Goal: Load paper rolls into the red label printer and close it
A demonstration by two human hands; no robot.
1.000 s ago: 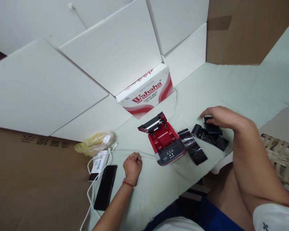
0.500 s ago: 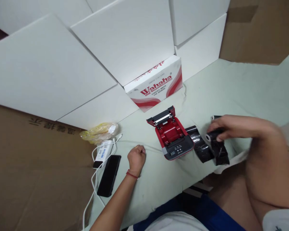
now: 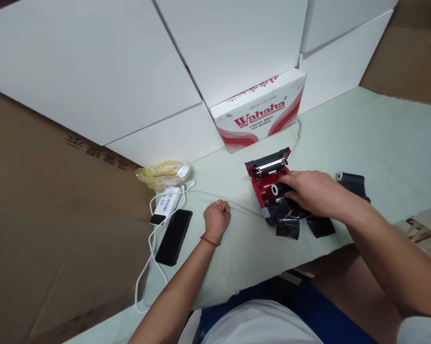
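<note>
Pale table (image 3: 391, 143): black roll (image 3: 280, 189) under right hand (image 3: 314, 193).

The small printer (image 3: 260, 188) is bright red inside and dark gray at the front. The strips of shiny black paper (image 3: 287, 227) lie in the middle. The box (image 3: 260, 110) above them is white with red waves and red letters. Left of the middle is a yellow bag (image 3: 163, 174), with a black phone (image 3: 173, 237) below it. A thin red string (image 3: 208, 240) is near the phone. Big white boards (image 3: 93, 62) fill the upper left, and brown cardboard (image 3: 58, 229) fills the lower left. The table top (image 3: 398, 138) is pale green. The shorts (image 3: 330, 315) at the bottom are blue.
</note>
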